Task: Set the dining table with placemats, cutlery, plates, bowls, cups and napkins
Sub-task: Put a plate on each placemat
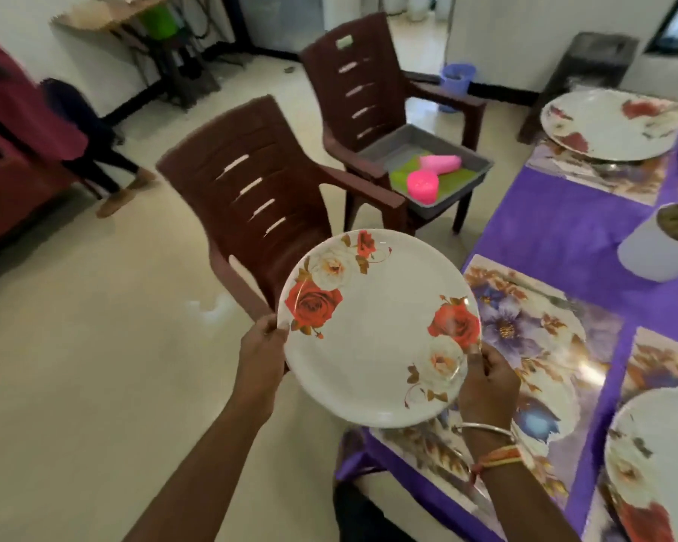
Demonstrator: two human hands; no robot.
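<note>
Beneath the round white rose-printed plate [376, 338], the fingers of the left grip [265, 340] and the right grip [486, 389] are hidden; only the thumbs show on its rim. Right of the right grip, a second white floral plate [658, 455] and a white cylindrical container [658, 256] are cut off by the edge. The container's contents are too blurred to tell.

Held plate [376, 334] between left hand [263, 346] and right hand [486, 385], partly over placemat [533, 330] at left edge of table [564, 228]. Near chair [251, 181] and far chair [353, 72] left of table; tray [474, 166] on far chair seat. Far plate [611, 127], pot [654, 252], near plate [662, 444] on table.
</note>
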